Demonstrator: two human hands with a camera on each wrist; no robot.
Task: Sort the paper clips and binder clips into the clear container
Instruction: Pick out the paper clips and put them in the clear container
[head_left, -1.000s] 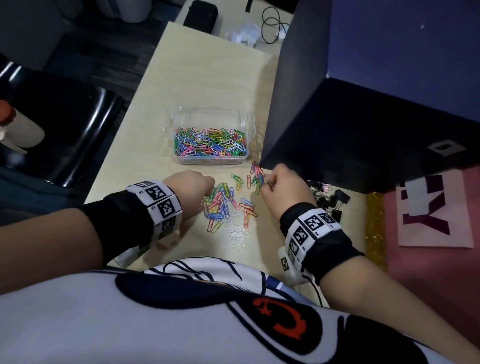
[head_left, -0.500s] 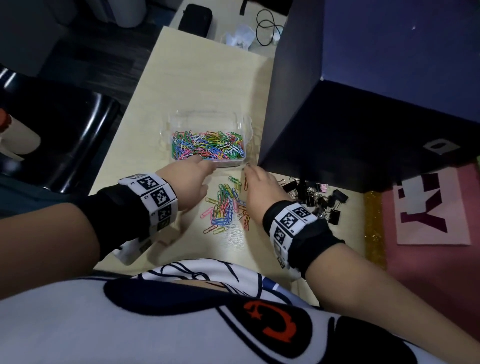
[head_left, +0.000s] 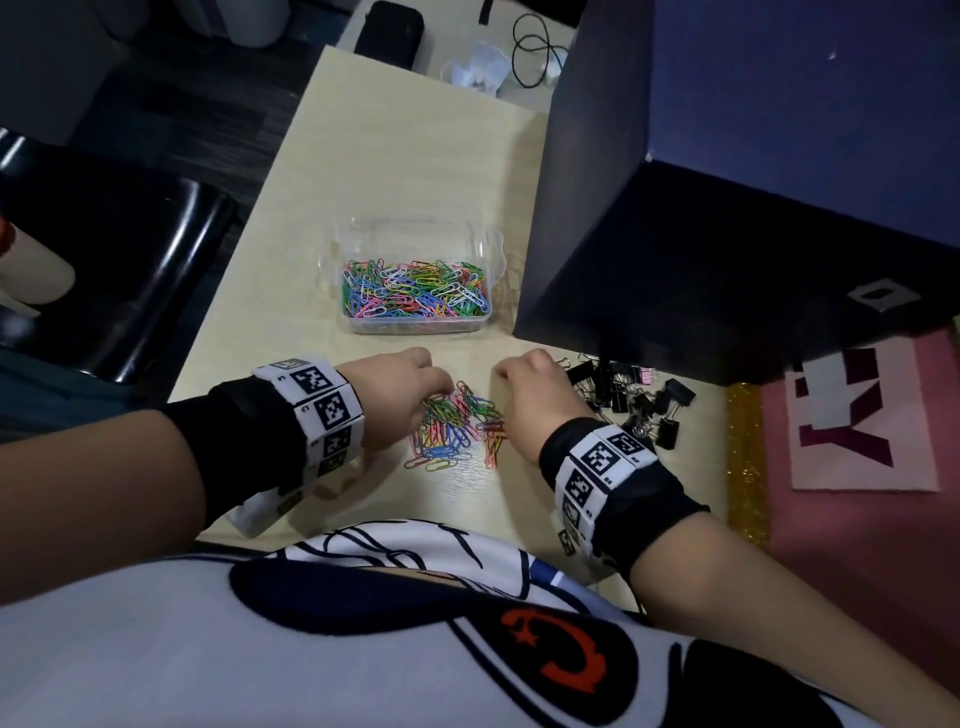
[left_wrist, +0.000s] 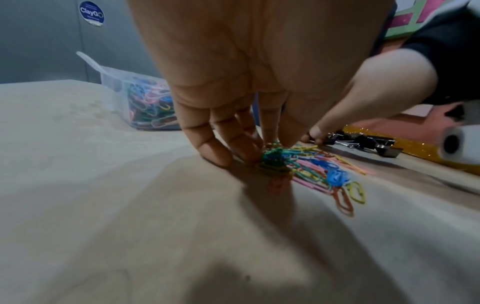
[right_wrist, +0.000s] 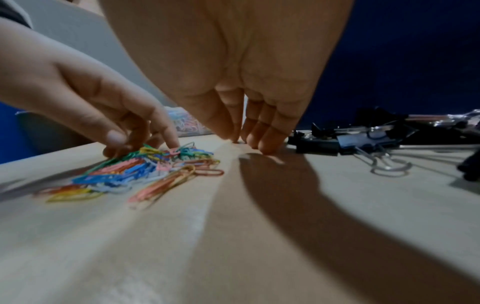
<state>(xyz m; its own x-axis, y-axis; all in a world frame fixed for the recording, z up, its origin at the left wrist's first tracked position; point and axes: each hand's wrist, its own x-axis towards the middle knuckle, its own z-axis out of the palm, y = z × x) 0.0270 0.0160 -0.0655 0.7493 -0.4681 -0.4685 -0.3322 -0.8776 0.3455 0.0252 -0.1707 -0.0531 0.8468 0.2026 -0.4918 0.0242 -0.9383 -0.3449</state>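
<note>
Down on the worktop (head_left: 363, 156), loose paper clips (head_left: 457, 431) are pinched by the left hand (head_left: 400, 400). Nothing is held by the right hand (head_left: 535, 395); its bunched fingertips (right_wrist: 267, 142) are pressed on bare wood beside the binder clips (head_left: 634, 400).

loose paper clips (head_left: 457, 428) lie before the clear container (head_left: 415, 322) (part-filled), binder clips (head_left: 631, 397) rightward.

Pale wood-grain table (head_left: 415, 156) ran away from wearer, lit from above, shadows across near edge. Big dark blue box (head_left: 753, 182) stood along table's right edge. Black glossy chair (head_left: 119, 270) at left over dark plank floor (head_left: 182, 93). Second pale table (head_left: 447, 47) butted against far edge, carrying black case (head_left: 388, 32) and looped black cable (head_left: 535, 52). Pink mat (head_left: 857, 519) with gold glitter strip (head_left: 745, 457) lay beyond near right corner.
</note>
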